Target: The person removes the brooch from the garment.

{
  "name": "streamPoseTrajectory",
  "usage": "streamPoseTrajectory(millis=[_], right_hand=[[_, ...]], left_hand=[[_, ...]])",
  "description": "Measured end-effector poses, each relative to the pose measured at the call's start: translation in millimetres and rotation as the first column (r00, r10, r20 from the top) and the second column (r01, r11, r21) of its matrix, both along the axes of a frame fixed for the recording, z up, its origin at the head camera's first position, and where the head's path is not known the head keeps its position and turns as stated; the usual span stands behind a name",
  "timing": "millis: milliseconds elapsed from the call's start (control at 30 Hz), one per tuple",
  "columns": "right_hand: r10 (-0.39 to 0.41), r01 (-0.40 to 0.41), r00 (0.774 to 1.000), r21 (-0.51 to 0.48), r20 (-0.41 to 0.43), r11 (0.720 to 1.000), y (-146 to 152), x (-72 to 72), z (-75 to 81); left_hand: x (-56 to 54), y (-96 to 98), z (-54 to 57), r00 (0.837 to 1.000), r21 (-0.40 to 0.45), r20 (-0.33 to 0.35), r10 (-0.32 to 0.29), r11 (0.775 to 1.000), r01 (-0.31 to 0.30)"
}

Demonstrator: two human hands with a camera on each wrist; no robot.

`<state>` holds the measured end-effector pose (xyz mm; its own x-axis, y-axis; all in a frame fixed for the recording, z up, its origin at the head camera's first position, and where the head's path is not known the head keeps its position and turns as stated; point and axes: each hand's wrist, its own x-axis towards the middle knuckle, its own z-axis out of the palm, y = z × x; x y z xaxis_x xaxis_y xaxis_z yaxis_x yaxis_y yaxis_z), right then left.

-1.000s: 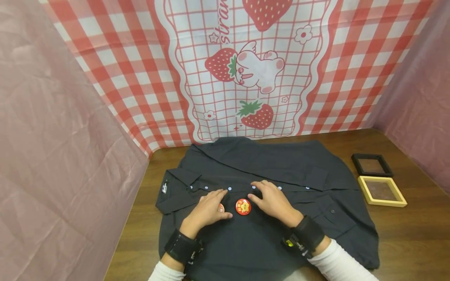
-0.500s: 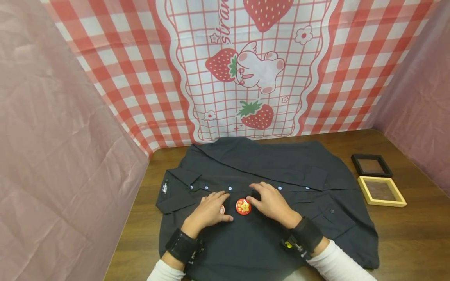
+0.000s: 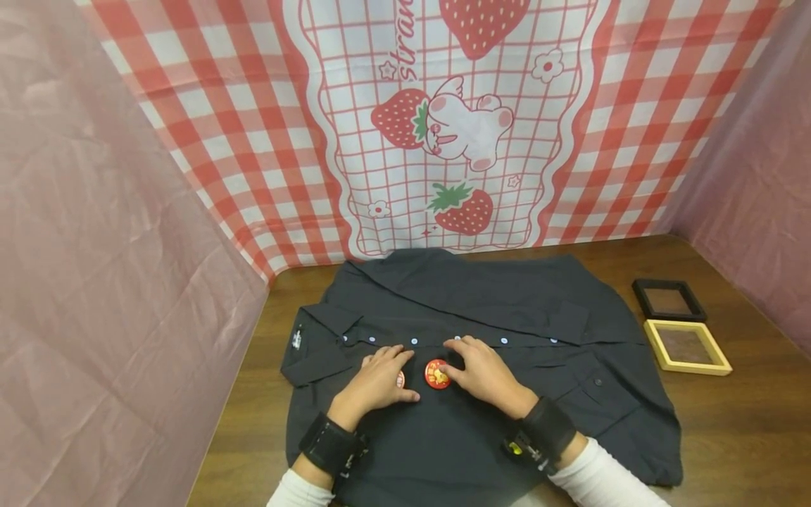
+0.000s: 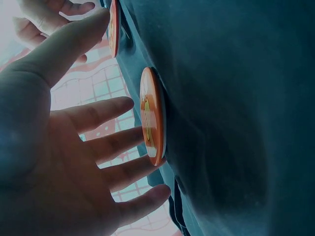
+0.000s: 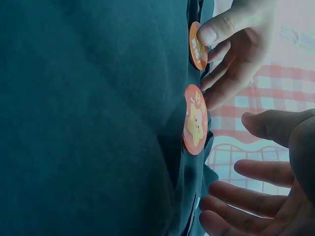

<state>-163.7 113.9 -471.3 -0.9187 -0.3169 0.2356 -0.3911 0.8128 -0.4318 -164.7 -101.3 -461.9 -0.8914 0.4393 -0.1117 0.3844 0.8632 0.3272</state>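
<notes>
A dark button-up shirt (image 3: 437,443) lies spread on the wooden table, its collar toward the left. Two round pin badges are on its front. My left hand (image 3: 375,380) is over the orange badge (image 4: 151,120), with its fingers spread at the far side and covering most of it in the head view. To the right is the red badge (image 3: 435,374), which carries a yellow star figure. My right hand (image 3: 484,370) is beside it, fingers relaxed and apart; its thumb overlaps the badge in the head view, but a gap shows in the right wrist view.
A black frame (image 3: 642,301) and a yellow frame (image 3: 690,367) lie on the table (image 3: 747,422) at the right. Behind the shirt hangs a checked strawberry-print cloth (image 3: 253,120). Pink cloth (image 3: 127,282) walls the left side, with more at the right.
My right hand has shifted slightly left and nearer, so its thumb now overlaps the red badge in the head view. My left hand stays almost in place over the orange badge.
</notes>
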Motion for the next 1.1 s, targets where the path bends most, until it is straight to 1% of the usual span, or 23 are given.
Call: streamPoseTrajectory(millis=[233, 500, 600, 733, 967, 1100], right_hand=[[-0.013, 0.014, 0.999, -0.017, 0.044, 1.000, -1.3, 3.7, -5.2], [0.000, 0.001, 0.999, -0.027, 0.039, 1.000, -3.6, 4.8, -7.8], [0.008, -0.007, 0.999, -0.028, 0.031, 1.000, -3.6, 3.2, -7.4], [0.006, -0.005, 0.999, -0.033, 0.035, 0.999, -3.9, 3.0, -7.5], [0.034, -0.034, 0.996, 0.004, 0.083, 0.999, -6.6, 2.8, -9.3], [0.050, -0.053, 0.995, 0.029, 0.088, 0.998, -7.6, 2.1, -10.4]], left_hand=[[1.4, 0.5, -0.6, 1.000, -0.009, 0.001, -0.004, 1.000, 0.004], [1.2, 2.4, -0.9, 1.000, -0.009, 0.011, -0.001, 1.000, 0.001], [-1.0, 4.2, 0.1, 1.000, -0.012, 0.007, -0.007, 1.000, 0.007], [-3.1, 6.4, -1.5, 1.000, -0.013, 0.012, -0.022, 1.000, 0.022], [-3.7, 8.9, -2.6, 0.999, -0.045, 0.018, -0.040, 0.998, 0.041], [-3.8, 9.2, -3.1, 0.999, -0.045, 0.026, -0.036, 0.998, 0.038]])
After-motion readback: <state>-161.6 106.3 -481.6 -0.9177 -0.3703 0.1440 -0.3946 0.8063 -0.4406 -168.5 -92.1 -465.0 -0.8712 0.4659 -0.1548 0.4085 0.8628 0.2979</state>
